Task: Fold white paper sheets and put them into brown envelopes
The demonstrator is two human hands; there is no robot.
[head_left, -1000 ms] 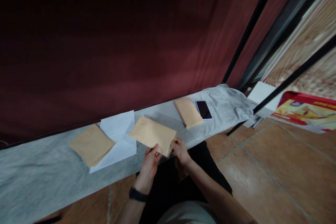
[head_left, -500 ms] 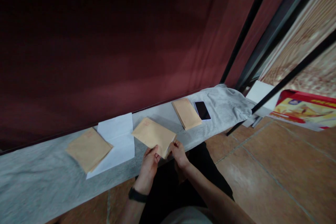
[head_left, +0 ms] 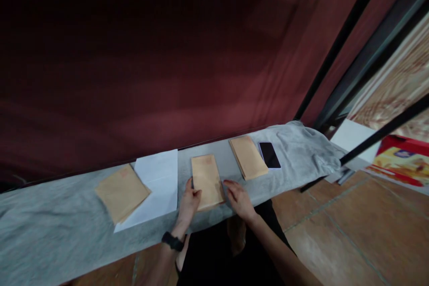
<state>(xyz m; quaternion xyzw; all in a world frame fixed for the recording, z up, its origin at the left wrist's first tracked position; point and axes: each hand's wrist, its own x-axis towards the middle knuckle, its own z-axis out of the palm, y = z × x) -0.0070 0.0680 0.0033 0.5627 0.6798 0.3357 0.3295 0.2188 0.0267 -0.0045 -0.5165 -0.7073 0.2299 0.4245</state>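
A tan paper envelope lies on the cloth-covered bench in front of me, its short side toward me and a faint red print at its far end. My left hand grips its left edge, thumb on top and fingers along the side. Beside the right edge is my right hand, fingers stretched out and slightly bent, holding nothing; whether the fingertips touch the paper I cannot tell. Left of the envelope are white paper sheets, partly under a fanned stack of tan envelopes. Another stack of envelopes lies to the right.
A phone with a dark screen rests by the right stack. Grey cloth covers the narrow bench, which runs along a dark red panel. Black metal bars, a white box and a red-yellow box stand at right.
The envelope, tilted and held by both hands before, now lies straight and flat on the bench. My right hand has let go of its near corner and moved to its right side.
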